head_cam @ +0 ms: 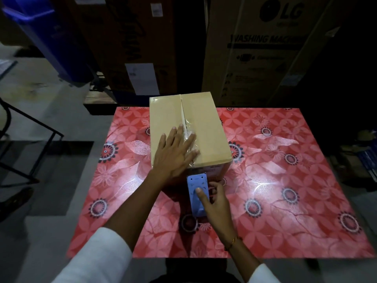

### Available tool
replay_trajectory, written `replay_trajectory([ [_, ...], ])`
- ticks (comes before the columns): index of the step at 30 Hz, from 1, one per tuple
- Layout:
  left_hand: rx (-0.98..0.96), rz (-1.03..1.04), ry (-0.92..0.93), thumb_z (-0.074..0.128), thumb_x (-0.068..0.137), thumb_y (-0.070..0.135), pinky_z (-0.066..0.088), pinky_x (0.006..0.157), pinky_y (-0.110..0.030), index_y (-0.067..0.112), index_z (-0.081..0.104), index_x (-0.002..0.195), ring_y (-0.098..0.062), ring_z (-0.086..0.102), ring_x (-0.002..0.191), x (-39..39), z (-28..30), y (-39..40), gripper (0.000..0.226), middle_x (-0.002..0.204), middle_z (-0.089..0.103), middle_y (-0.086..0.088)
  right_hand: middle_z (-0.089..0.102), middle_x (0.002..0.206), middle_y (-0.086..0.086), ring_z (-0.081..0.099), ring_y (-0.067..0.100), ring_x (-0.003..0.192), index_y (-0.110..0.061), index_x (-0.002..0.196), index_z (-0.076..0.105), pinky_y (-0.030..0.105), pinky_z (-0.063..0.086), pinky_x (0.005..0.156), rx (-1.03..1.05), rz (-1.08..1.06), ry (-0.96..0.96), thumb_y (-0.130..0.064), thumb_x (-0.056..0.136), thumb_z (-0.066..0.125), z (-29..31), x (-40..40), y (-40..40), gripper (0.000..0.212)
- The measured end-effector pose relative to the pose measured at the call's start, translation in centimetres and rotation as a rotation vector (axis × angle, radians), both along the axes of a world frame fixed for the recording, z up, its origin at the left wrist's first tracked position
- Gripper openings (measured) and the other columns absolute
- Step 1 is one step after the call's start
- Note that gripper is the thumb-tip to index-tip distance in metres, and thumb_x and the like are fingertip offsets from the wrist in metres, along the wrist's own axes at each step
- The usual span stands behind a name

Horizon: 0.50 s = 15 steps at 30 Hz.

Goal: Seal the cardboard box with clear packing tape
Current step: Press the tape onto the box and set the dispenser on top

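Over on the left, the left hand lies flat on the cardboard box, fingers spread wide, grip apart and holding nothing, palm pressing a strip of clear tape over the near part of the centre seam. The far part of the seam looks bare. The box sits toward the far edge of the red floral counter. Moving right, the right hand has its grip clamped on the blue tape dispenser, held against the box's near face.

Cardboard box blocks centre; table sides seemingly free.
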<state>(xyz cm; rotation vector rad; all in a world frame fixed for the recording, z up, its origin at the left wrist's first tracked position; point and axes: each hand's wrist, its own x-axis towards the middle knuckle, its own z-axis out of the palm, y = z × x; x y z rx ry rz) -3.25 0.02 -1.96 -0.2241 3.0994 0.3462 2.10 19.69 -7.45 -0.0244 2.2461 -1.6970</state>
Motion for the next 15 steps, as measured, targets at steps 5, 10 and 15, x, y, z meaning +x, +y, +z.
replay_trajectory([
  [5,0.047,-0.093,-0.029,0.015,0.087,0.076,-0.006,0.122,-0.048,0.04,0.01,0.155,-0.019,-0.013,0.152,0.4,0.1,-0.6,0.076,0.166,-0.012,0.001,0.075,0.106,-0.004,0.073,0.006,0.094,-0.024,0.116,0.055,0.034,0.061,0.077,-0.045,0.007,-0.083,-0.038,0.088,0.071,-0.1,0.2,-0.2,0.035],
  [10,0.021,-0.118,-0.024,0.015,0.085,0.081,-0.009,0.121,-0.049,0.04,0.006,0.155,-0.02,-0.015,0.152,0.5,-0.1,-0.7,0.081,0.165,-0.014,0.0,0.076,0.109,-0.001,0.075,0.014,0.094,-0.031,0.117,0.053,0.046,0.061,0.084,-0.046,0.069,-0.147,-0.046,0.088,0.068,0.2,-0.3,-0.7,0.036],
  [15,0.007,-0.113,-0.007,0.012,0.083,0.082,-0.006,0.122,-0.051,0.04,0.009,0.155,-0.021,-0.011,0.153,0.5,-0.1,-0.6,0.083,0.166,-0.011,0.0,0.067,0.087,-0.012,0.062,-0.016,0.068,-0.026,0.123,0.052,0.004,0.042,0.058,0.068,0.072,0.018,-0.033,0.093,0.065,2.4,0.8,0.2,0.033],
])
